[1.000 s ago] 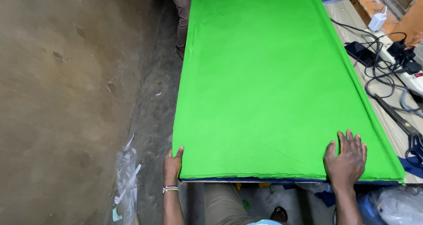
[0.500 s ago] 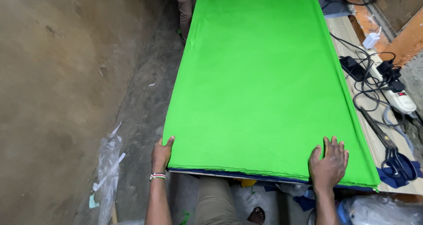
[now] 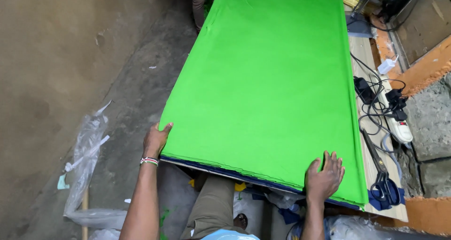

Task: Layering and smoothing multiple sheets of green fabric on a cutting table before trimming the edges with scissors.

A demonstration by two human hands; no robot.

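Green cloth [image 3: 268, 85] lies flat in a stack along a long counter [image 3: 376, 172], filling most of the view from the near edge to the far end. Under the green layers a dark blue layer shows as a thin line along the near edge.

At the near left corner of the cloth, the left hand [image 3: 156, 140] rests with its fingers curled against the side of the stack and the thumb up on the green top. It wears a beaded wristband [image 3: 149, 161]. The right hand [image 3: 324, 178] lies open and flat, palm down, fingers spread, on top of the cloth near the near right corner. Neither hand has closed on a fold.

Right of the cloth, on the bare strip of counter, lie black scissors [image 3: 381, 181] on a scrap of blue cloth, touching the stack's edge or just beside it. Past them sits a white power strip [image 3: 398, 127] with black plugs and a tangle of black cables [image 3: 376, 92] running up the strip. A small white charger [image 3: 386, 66] lies farther on, and at the far right corner stands something dark, perhaps a machine; too little of it shows to tell.

Left of the counter is a bare earth floor [image 3: 70, 57] with crumpled clear plastic [image 3: 87, 146] lying on it near the left arm. Below the near edge are the person's own trouser leg and shoe, among plastic bags and scraps. At the far end another person's legs [image 3: 199, 3] stand against the counter's left side.
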